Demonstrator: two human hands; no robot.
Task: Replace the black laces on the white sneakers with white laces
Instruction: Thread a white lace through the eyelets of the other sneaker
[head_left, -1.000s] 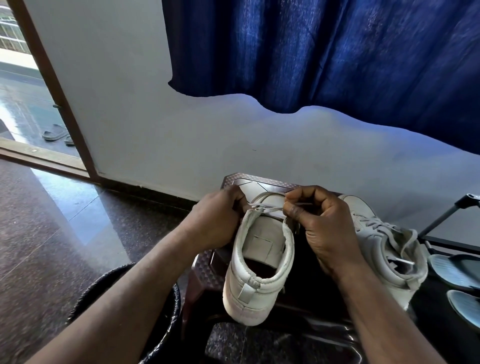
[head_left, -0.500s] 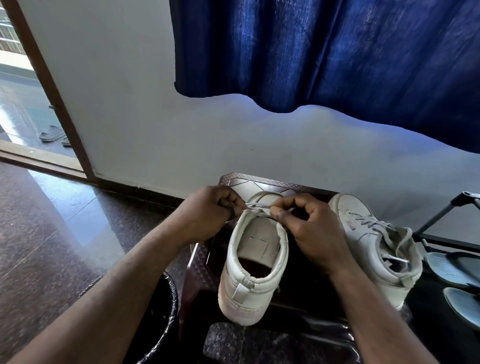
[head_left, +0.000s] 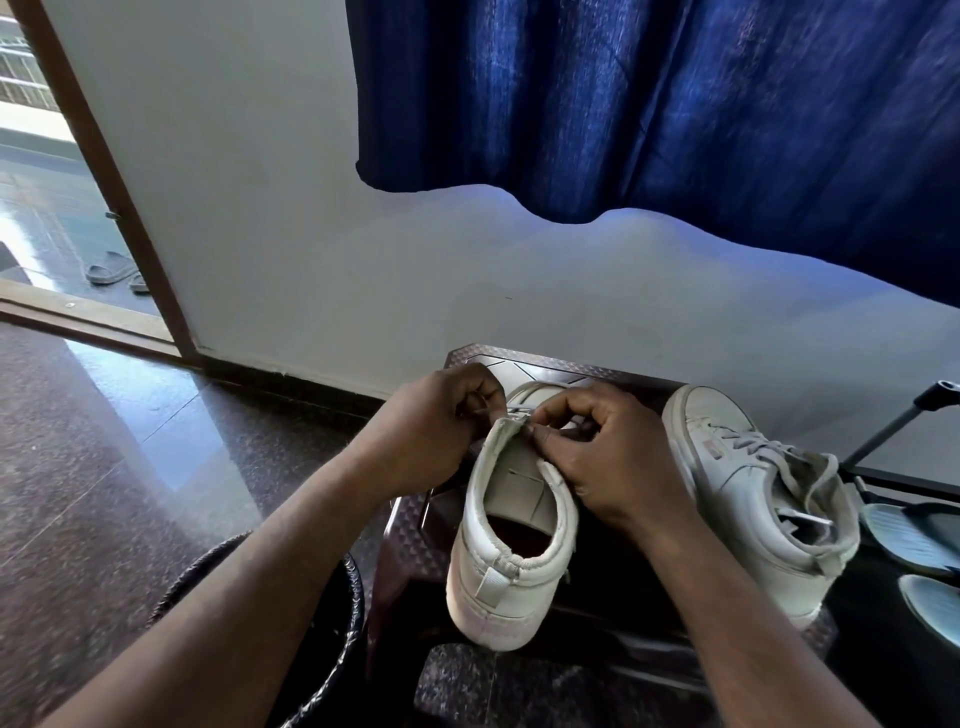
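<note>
Head view, as I monitor it remotely. The left hand (head_left: 431, 431) is clenched, its thumb and curled fingers pinching one end of a white lace (head_left: 514, 411). The right hand (head_left: 608, 457), just beside it and nearly touching it, is also curled, and its thumb and forefinger pinch the same lace at the top edge of the tongue. The short visible stretch of lace runs between the two pinches; I cannot tell how it passes through the eyelets, which the fingers cover. Directly below both hands sits the near sneaker (head_left: 511, 571), white, with its heel toward me, its opening facing up and its toe hidden beyond the knuckles. The right palm rests against its right collar. It stands on a dark patterned stool (head_left: 545, 364), whose far rim shows just beyond the fingertips. To the outer side of the right hand, close to the wrist but apart from it, the second sneaker (head_left: 753, 499) stands on the same stool, threaded with pale laces. Farther out on that side lie two blue slippers (head_left: 914, 535). Under the left forearm is the rim of a black bin (head_left: 348, 613). Beyond the hands I see a white wall (head_left: 311, 234) and a blue curtain (head_left: 675, 104).
</note>
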